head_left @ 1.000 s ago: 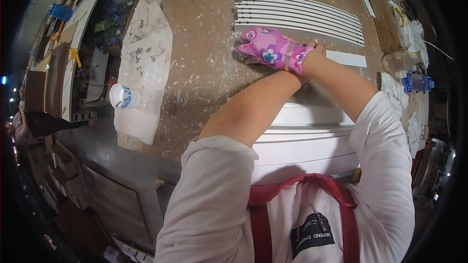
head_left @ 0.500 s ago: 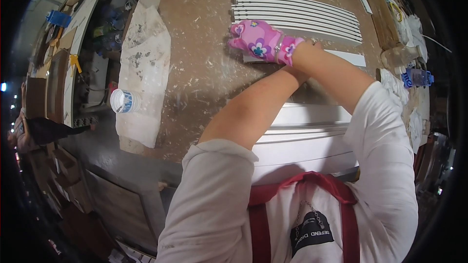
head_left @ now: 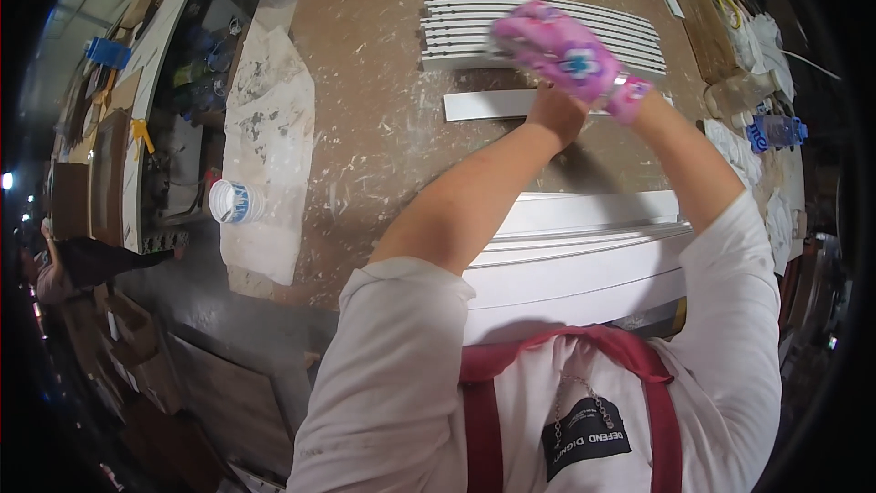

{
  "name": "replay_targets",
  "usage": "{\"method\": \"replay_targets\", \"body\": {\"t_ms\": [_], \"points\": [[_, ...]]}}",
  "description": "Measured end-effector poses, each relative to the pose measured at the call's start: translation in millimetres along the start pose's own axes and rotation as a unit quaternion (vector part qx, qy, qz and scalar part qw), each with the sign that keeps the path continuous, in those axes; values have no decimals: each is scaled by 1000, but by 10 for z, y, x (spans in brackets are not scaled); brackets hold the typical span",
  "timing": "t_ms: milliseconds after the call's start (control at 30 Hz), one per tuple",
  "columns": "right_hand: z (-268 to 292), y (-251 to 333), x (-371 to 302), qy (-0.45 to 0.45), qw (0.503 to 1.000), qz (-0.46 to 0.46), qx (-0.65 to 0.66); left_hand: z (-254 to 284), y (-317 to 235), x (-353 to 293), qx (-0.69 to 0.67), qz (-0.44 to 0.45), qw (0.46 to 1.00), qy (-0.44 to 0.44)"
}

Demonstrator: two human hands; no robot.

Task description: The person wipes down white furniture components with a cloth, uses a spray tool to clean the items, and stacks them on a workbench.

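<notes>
A single white strip point(head_left: 482, 106) lies flat on the brown worktop, in front of a row of several white slats point(head_left: 453, 62) set side by side. My bare left hand point(head_left: 558, 113) is at the middle of the single strip; its fingers are mostly hidden, so its hold cannot be made out. Just above and beyond it, my right hand point(head_left: 568, 53) wears a pink flowered glove and partly covers the slats. Motion smears the gloved fingers, and whether they touch the slats or hold anything is unclear.
White boards point(head_left: 584, 260) are stacked close to my body. A stained pale sheet point(head_left: 266, 137) lies along the left side, with a white cup point(head_left: 228, 202) on it. On the right are a plastic bottle point(head_left: 776, 131) and crumpled white material point(head_left: 733, 151). The worktop point(head_left: 383, 82) is speckled white.
My gloved right hand has moved right from the single strip's left end and now overlaps the slats. That strip end and my left hand show more plainly.
</notes>
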State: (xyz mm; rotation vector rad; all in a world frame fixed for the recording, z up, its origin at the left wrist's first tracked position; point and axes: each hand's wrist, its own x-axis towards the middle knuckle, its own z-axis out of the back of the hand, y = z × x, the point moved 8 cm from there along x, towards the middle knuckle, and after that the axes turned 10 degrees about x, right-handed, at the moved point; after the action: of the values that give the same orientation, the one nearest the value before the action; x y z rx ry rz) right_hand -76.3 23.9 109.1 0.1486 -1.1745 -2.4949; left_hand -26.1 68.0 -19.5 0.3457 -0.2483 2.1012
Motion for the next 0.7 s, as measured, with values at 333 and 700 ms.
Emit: {"method": "replay_targets", "body": {"t_ms": [333,700], "points": [[1661,-475,-2319,-321,938,-90,90,660,251,-143,-202,-26,973,112],[1309,-1159,-3755,-452,848,-201,188,1004,-362,-932,-262,-127,910,296]]}}
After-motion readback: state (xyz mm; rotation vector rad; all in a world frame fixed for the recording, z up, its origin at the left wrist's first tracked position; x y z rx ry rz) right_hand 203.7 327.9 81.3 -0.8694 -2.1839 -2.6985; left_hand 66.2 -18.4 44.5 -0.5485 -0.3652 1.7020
